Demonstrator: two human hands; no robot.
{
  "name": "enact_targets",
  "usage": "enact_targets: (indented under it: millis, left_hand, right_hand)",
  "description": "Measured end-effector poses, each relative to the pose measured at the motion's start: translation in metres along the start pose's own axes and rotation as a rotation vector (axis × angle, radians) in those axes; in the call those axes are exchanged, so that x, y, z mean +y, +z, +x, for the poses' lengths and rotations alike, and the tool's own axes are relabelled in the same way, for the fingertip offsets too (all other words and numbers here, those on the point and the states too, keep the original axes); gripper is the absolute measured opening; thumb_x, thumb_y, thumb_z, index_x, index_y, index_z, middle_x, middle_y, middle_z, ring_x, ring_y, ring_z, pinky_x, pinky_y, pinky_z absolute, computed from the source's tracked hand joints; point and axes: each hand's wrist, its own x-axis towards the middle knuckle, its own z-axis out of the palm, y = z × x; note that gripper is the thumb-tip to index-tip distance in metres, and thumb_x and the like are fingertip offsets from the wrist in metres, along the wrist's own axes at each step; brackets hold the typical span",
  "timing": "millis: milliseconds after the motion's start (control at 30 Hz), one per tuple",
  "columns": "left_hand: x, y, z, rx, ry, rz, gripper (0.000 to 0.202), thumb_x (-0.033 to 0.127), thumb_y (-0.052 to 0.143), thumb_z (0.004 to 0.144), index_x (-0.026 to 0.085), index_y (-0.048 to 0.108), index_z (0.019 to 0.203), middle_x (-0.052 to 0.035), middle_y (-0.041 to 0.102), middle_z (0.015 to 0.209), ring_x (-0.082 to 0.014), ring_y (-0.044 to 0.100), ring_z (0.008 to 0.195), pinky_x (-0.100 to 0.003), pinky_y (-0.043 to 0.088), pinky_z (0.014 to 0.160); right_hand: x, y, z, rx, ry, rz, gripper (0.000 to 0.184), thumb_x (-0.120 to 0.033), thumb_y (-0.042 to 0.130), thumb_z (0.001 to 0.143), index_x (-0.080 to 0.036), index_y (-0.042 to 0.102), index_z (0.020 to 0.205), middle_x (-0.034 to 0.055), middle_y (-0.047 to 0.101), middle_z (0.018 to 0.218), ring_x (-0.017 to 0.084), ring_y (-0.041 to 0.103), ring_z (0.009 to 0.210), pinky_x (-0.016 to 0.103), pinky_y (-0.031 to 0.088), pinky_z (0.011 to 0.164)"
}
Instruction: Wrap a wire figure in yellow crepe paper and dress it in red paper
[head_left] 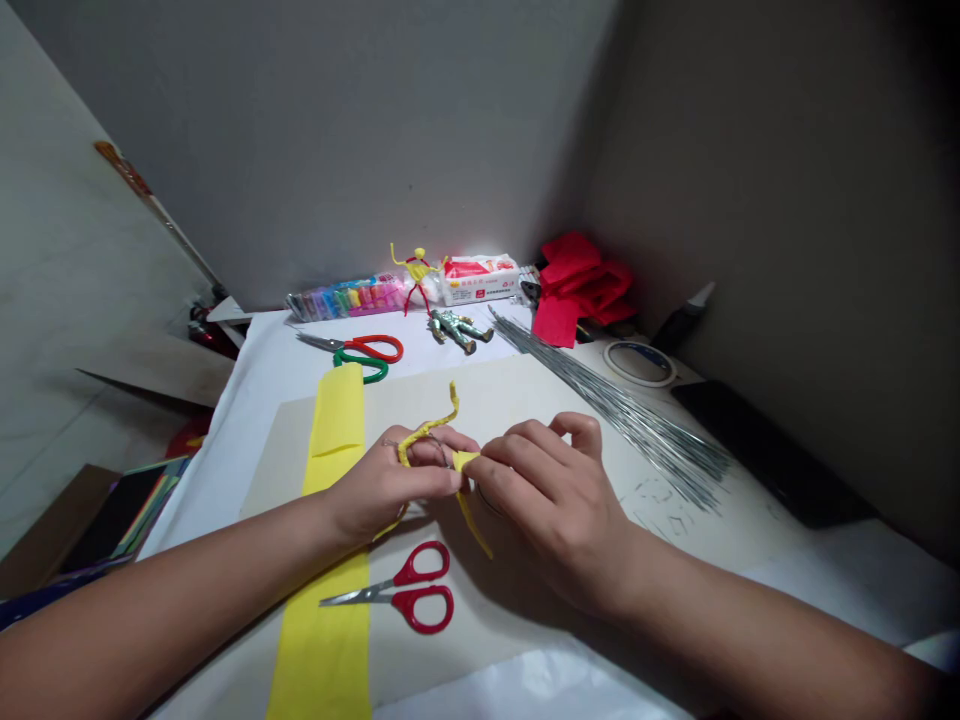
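Both of my hands meet over the middle of the grey card sheet [525, 400]. My left hand [386, 485] is closed, pinching a bent wire piece wrapped in yellow paper [435, 425], one end of which curls upward. My right hand [544, 490] is closed too, its thumb and forefinger pinching the yellow wrapping right beside the left fingers; a yellow tail [476, 525] hangs below. A long yellow paper strip [330, 560] lies under my left wrist. Red-handled scissors [409, 595] lie just in front of my hands.
At the back lie red and green scissors [360, 352], a clay stick pack [349, 297], a yellow wire figure [415, 270], a silver figure [457, 328], a white-red packet [480, 278], red paper [581, 290], a wire bundle [622, 415], a tape roll [640, 362].
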Motion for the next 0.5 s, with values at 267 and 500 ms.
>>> enact_targets:
  millis: [267,500]
  left_hand:
    - [0.005,0.006,0.000,-0.013,-0.002,0.160,0.009,0.014,0.069,0.067,0.014,0.061,0.063,-0.0010,0.058,0.075,-0.0149,0.053,0.077,-0.026,0.042,0.072]
    - [0.011,0.012,0.001,0.066,-0.069,0.279,0.008,0.017,0.070,0.064,0.014,0.063,0.067,0.0013,0.062,0.065,-0.0145,0.058,0.069,-0.025,0.045,0.069]
  right_hand:
    - [0.004,0.004,-0.004,-0.048,0.047,0.041,0.014,-0.014,0.050,0.088,-0.016,0.063,0.086,0.0014,0.062,0.075,0.014,0.046,0.066,0.037,0.024,0.072]
    - [0.004,0.008,-0.004,-0.225,0.200,0.155,0.010,-0.018,0.050,0.089,-0.018,0.060,0.086,0.0024,0.060,0.082,0.016,0.049,0.076,0.036,0.023,0.073]
